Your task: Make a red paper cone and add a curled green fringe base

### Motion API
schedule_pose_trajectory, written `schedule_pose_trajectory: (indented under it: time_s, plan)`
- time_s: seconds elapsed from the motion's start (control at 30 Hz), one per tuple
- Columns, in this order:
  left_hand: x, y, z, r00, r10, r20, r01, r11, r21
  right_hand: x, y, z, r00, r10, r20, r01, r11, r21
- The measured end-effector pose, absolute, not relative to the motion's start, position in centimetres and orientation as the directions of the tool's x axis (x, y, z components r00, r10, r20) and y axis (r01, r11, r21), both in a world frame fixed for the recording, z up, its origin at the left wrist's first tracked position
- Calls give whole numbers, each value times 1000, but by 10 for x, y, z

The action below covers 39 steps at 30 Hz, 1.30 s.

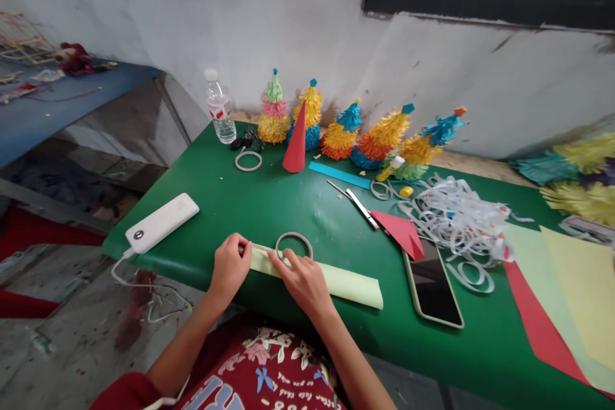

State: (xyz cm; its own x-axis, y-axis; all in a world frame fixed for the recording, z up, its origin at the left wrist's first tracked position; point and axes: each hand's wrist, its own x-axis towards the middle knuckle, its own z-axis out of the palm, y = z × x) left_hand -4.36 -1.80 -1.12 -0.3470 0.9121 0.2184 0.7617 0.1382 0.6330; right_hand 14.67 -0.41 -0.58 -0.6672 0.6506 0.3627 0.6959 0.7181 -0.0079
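Observation:
A pale green strip of folded paper (353,285) lies along the near edge of the green table. My left hand (230,264) pinches its left end between thumb and fingers. My right hand (303,280) rests on the strip a little further right, its fingers bent and pressing on the paper's upper edge; some fingertips are hidden. Just behind my right hand, a roll of narrow tape (294,235) touches the strip, partly covered by the fingers. The right part of the strip lies loose and slightly curled.
Several fringed paper cones (273,109) and a plain red cone (296,141) stand along the wall. A water bottle (221,109), power bank (162,223), scissors (362,210), phone (435,285), glue bottle (390,168), heap of white strips (456,214) and coloured sheets (583,288) surround the work.

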Motion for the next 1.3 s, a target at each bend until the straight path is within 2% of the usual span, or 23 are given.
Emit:
schedule_pose_trajectory:
  time_s: [0.43, 1.13, 1.3]
  plan:
    - [-45, -17, -10, -369, 913, 173, 759, 189, 623, 142, -5, -8, -606, 711, 358, 746, 663, -55]
    - [-45, -13, -8, -408, 909, 81, 721, 267, 639, 141, -4, -9, -606, 716, 346, 747, 662, -60]
    - [-47, -10, -6, -373, 927, 53, 737, 261, 624, 139, -3, -9, -599, 729, 333, 758, 650, -59]
